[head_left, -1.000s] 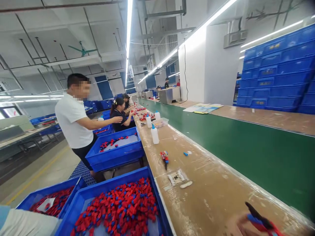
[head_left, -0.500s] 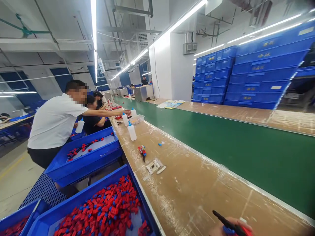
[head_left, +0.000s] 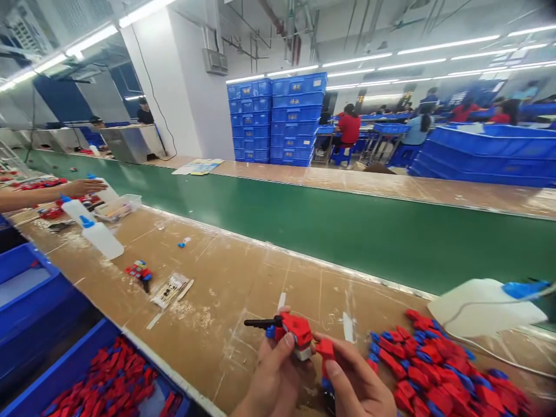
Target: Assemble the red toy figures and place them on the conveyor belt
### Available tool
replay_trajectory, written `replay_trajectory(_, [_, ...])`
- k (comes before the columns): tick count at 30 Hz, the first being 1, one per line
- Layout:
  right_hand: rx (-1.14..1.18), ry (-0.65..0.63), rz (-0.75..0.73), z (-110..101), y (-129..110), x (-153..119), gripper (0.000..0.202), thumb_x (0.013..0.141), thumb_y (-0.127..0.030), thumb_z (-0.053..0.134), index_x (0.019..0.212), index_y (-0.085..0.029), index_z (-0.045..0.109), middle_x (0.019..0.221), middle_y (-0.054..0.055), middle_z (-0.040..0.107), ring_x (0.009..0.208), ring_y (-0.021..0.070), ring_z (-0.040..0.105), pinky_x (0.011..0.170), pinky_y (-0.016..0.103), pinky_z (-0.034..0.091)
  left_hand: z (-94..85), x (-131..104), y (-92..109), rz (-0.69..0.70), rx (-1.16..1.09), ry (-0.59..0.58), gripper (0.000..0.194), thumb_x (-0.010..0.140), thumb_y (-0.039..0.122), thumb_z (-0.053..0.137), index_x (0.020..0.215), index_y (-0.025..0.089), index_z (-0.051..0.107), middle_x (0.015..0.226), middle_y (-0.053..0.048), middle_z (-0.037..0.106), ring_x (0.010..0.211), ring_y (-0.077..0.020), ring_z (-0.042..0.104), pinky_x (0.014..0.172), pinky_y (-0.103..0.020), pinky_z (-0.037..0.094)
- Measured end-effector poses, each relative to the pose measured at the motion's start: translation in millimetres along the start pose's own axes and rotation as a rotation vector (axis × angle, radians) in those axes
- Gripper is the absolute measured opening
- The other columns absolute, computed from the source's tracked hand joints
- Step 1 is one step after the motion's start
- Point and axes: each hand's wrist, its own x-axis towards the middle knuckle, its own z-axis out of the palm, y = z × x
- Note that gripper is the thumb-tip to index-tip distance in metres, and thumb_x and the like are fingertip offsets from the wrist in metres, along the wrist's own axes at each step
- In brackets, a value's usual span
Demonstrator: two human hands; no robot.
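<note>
The left hand (head_left: 278, 376) pinched a red and blue toy (head_left: 292, 330) between thumb and fingers, holding it up over the brown workbench (head_left: 260, 278) with its black stem pointing away to the left of the fingertips, probably so the open side faced the other hand. The right hand (head_left: 356, 385) pinched a small red piece (head_left: 325, 348) between thumb and forefinger, just beside the toy and nearly touching it, as if lined up for fitting. To the right of the right fingers lay a heap of red and blue parts (head_left: 434, 370), close enough to pick from easily. Beyond them a white bottle (head_left: 482, 307) lay on its side. Below and left of the left fingers sat a blue bin (head_left: 78, 370) holding more red parts.
</note>
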Motion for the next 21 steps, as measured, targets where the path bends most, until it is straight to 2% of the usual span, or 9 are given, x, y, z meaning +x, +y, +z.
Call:
replay_trajectory(6, [-0.055,-0.081,-0.085,-5,4,5,0.023,0.102,-0.044,0.077,0.114,-0.025,0.075,0.108,0.007,0.066,0.096,0.0265,0.065,0.084,0.022,0.058,6.7,-2,-5,0.061,0.037,0.026,0.086,0.064,0.035,0.093,0.138,0.033,0.05,0.099,-0.004,0.065,0.078,-0.0161,0.062,0.066,-0.024,0.047])
replay_trajectory(10, [-0.234,-0.09,-0.274,-7,8,5,0.017,0.105,-0.032,0.068,0.121,-0.026,0.07,0.109,0.006,0.063,0.095,0.0255,0.064,0.084,0.025,0.056,8.1,-2,-7,0.074,0.077,0.039,0.087,0.06,0.036,0.095,0.136,0.031,0.053,0.1,-0.006,0.067,0.087,-0.0213,0.066,0.076,-0.029,0.052])
replay_trajectory(13, [-0.413,-0.122,-0.423,-6,8,4,0.022,0.107,-0.023,0.059,0.127,-0.026,0.066,0.112,0.006,0.062,0.101,0.0262,0.062,0.088,0.029,0.054,8.0,-3,-7,0.118,0.138,0.063,0.088,0.059,0.036,0.095,0.136,0.032,0.053,0.096,-0.005,0.067,0.086,-0.0235,0.066,0.077,-0.032,0.054])
replay_trajectory(16, [-0.523,-0.14,-0.482,-13,7,3,0.029,0.109,-0.021,0.056,0.137,-0.026,0.061,0.116,0.007,0.06,0.102,0.0262,0.062,0.087,0.029,0.056,5.8,-4,-4,0.146,0.165,0.076,0.09,0.057,0.034,0.096,0.135,0.034,0.053,0.091,-0.003,0.066,0.077,-0.0199,0.064,0.074,-0.031,0.053])
replay_trajectory(18, [-0.532,-0.209,-0.497,-23,6,1,0.03,0.109,-0.02,0.058,0.139,-0.026,0.06,0.114,0.008,0.061,0.096,0.0251,0.065,0.083,0.027,0.058,3.9,-4,2,0.115,0.175,0.031,0.086,0.057,0.035,0.096,0.132,0.034,0.055,0.087,-0.002,0.064,0.071,-0.0166,0.061,0.071,-0.029,0.051])
replay_trajectory(21, [-0.487,-0.355,-0.429,-35,3,-2,0.023,0.108,-0.027,0.067,0.13,-0.028,0.067,0.107,0.007,0.063,0.086,0.0249,0.068,0.076,0.024,0.06,1.1,-7,14,0.013,0.242,-0.157,0.075,0.057,0.04,0.095,0.123,0.028,0.061,0.08,-0.003,0.062,0.068,-0.0137,0.056,0.065,-0.025,0.048])
